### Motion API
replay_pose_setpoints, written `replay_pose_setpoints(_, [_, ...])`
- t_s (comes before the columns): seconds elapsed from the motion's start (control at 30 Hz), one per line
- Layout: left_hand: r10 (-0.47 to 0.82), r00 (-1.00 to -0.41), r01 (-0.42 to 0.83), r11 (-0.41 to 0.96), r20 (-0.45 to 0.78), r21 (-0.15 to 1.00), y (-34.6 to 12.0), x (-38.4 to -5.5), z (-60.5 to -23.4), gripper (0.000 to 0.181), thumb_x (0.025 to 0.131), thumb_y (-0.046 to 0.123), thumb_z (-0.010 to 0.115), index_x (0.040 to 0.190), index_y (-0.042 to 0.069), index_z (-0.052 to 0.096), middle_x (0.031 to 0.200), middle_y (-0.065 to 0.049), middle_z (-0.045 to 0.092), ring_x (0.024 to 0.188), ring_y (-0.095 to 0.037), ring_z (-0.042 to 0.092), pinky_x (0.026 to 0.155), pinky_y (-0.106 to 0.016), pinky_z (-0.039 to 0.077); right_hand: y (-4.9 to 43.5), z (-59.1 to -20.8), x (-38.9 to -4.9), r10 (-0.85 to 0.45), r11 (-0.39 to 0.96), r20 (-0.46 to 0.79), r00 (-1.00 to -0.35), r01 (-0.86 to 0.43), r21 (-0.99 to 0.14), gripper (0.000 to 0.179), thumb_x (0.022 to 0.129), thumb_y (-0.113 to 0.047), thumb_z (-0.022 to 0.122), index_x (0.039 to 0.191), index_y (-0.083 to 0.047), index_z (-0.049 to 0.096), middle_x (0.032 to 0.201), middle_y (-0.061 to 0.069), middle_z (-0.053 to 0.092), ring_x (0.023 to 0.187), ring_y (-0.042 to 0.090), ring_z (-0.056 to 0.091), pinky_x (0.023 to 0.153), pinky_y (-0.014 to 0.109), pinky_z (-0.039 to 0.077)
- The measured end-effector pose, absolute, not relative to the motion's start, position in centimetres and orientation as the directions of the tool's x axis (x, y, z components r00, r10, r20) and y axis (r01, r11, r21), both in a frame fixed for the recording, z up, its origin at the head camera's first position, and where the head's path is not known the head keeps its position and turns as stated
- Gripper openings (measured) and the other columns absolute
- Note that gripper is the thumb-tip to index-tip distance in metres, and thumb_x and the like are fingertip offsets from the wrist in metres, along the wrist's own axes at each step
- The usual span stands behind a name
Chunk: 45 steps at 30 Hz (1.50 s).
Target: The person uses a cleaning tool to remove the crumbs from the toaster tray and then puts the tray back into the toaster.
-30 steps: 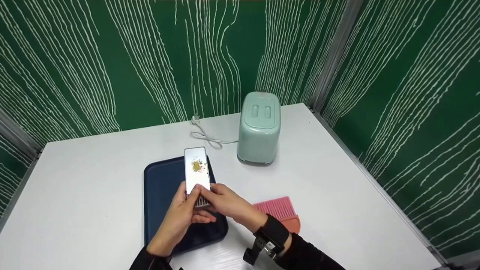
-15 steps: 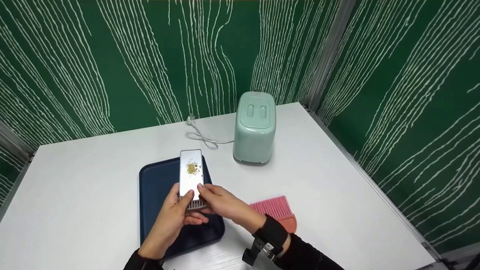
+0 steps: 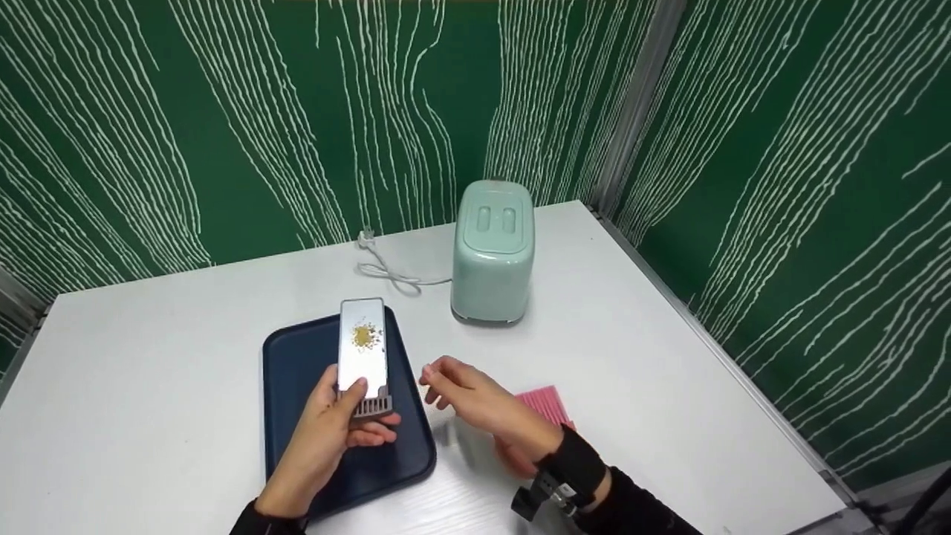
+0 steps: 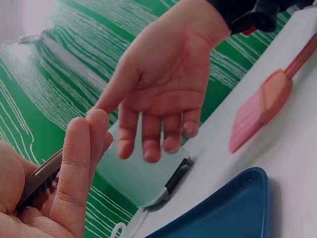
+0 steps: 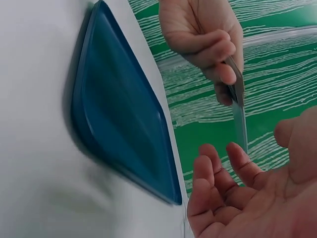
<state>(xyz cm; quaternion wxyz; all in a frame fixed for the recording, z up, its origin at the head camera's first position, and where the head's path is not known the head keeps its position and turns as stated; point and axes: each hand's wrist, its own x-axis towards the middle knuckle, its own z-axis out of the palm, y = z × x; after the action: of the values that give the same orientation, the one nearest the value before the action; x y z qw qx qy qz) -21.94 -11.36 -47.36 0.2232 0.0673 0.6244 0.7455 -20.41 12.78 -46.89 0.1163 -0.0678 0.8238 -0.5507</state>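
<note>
My left hand (image 3: 327, 427) grips the slotted grey end of a shiny metal crumb tray (image 3: 362, 375), thumb on top and fingers beneath. Yellowish crumbs (image 3: 364, 336) lie in a small heap on its surface. The crumb tray is held above a dark blue serving tray (image 3: 297, 364). Apart from it, to the right, my right hand (image 3: 475, 397) hangs in the air with loosely bent fingers and nothing in them. In the left wrist view its palm (image 4: 168, 74) faces the camera. Under the right forearm lies a brush (image 4: 262, 106) with pink bristles, partly hidden in the head view.
A mint-green toaster (image 3: 492, 282) stands at the back of the white table (image 3: 631, 386). Its pale cord (image 3: 401, 281) lies coiled to its left, ending in a plug (image 3: 365, 238). Green walls with white streaks (image 3: 252, 111) rise behind and at the right.
My right hand has let go of the crumb tray and moved off to the right. The left hand alone now holds it. The head view has shifted slightly.
</note>
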Motion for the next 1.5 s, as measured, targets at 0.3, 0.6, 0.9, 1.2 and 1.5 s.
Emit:
replay_pose_setpoints(0.3, [0.403, -0.895, -0.251, -0.1, -0.192, 0.963, -11.9, -22.0, -47.3, 0.042, 0.119, 0.022, 0.038, 0.154, 0.004, 0.023, 0.088, -0.015, 0.081, 0.068, -0.019, 0.08, 0.064, -0.027, 0.064, 17.3, -47.4, -18.5, -0.161, 0.523, -0.055, -0.985, -0.038, -0.852, 0.038, 0.115, -0.043, 0.048, 0.119, -0.009, 0.063, 0.105, 0.012, 0.075, 0.093, 0.018, 0.07, 0.088, 0.036, 0.055])
replay_pose_setpoints(0.6, [0.386, -0.897, -0.264, -0.074, -0.216, 0.962, -12.0, -22.0, -47.3, 0.04, 0.119, 0.02, 0.037, 0.155, 0.007, 0.026, 0.09, -0.016, 0.081, 0.068, -0.021, 0.08, 0.063, -0.028, 0.064, 21.2, -48.3, -16.5, -0.1, 0.638, -0.052, -0.994, -0.024, -0.77, 0.039, 0.116, -0.045, 0.046, 0.122, -0.01, 0.062, 0.1, 0.004, 0.068, 0.089, 0.014, 0.062, 0.08, 0.033, 0.051])
replay_pose_setpoints(0.9, [0.382, -0.899, -0.262, -0.075, -0.215, 0.962, -12.1, -22.1, -47.3, 0.037, 0.119, 0.019, 0.037, 0.152, 0.006, 0.027, 0.09, -0.017, 0.081, 0.069, -0.022, 0.08, 0.062, -0.028, 0.064, 23.9, -49.7, -14.0, 0.007, 0.702, -0.056, -0.998, 0.045, -0.71, 0.035, 0.105, -0.044, 0.069, 0.107, -0.01, 0.062, 0.085, -0.001, 0.06, 0.075, 0.01, 0.054, 0.065, 0.024, 0.044])
replay_pose_setpoints(1.2, [0.393, -0.896, -0.253, -0.076, -0.204, 0.964, -12.2, -22.2, -47.4, 0.04, 0.119, 0.019, 0.037, 0.154, 0.005, 0.025, 0.089, -0.015, 0.08, 0.068, -0.02, 0.08, 0.064, -0.028, 0.064, 25.4, -51.0, -11.5, 0.105, 0.778, -0.078, -0.991, 0.131, -0.615, 0.034, 0.096, -0.046, 0.079, 0.092, -0.018, 0.062, 0.073, -0.006, 0.055, 0.064, 0.007, 0.048, 0.057, 0.024, 0.037])
replay_pose_setpoints(1.5, [0.383, -0.897, -0.265, -0.067, -0.221, 0.962, -12.2, -22.3, -47.4, 0.037, 0.119, 0.018, 0.036, 0.153, 0.006, 0.026, 0.09, -0.016, 0.08, 0.069, -0.021, 0.08, 0.063, -0.028, 0.064, 25.5, -51.8, -10.4, 0.202, 0.806, -0.127, -0.971, 0.238, -0.541, 0.048, 0.085, -0.055, 0.088, 0.088, -0.017, 0.06, 0.073, -0.004, 0.053, 0.067, 0.01, 0.047, 0.06, 0.027, 0.036])
